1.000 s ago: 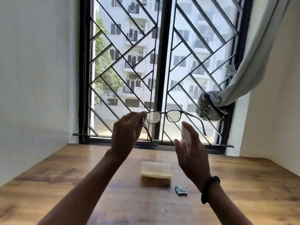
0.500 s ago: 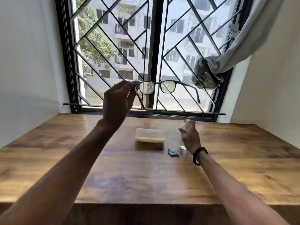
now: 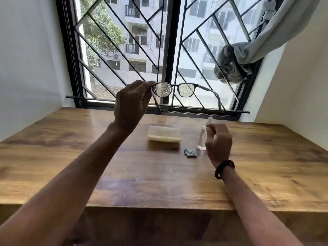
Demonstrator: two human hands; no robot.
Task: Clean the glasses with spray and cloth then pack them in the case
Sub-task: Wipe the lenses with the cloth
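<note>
Dark-framed glasses [image 3: 174, 89] are held up in front of the window, both lenses speckled with spray droplets and the temples unfolded. My left hand [image 3: 132, 103] pinches them at the left hinge. A small clear spray bottle [image 3: 202, 139] rests its base on the wooden table [image 3: 124, 174], leaning slightly. My right hand [image 3: 218, 141] holds it near the neck with curled fingers. A cream glasses case [image 3: 165, 135] lies closed at the table's middle. A small folded green cloth [image 3: 190, 153] lies just in front of the case, left of the bottle.
A barred window [image 3: 168, 50] runs along the far edge of the table. White walls close in on the left and right. A grey knotted curtain [image 3: 232, 66] hangs at the upper right. The table's near edge sits between my forearms.
My right hand has lowered the spray bottle from beside the glasses down onto the table. My left hand keeps the wet glasses raised. The camera has tilted downward.
</note>
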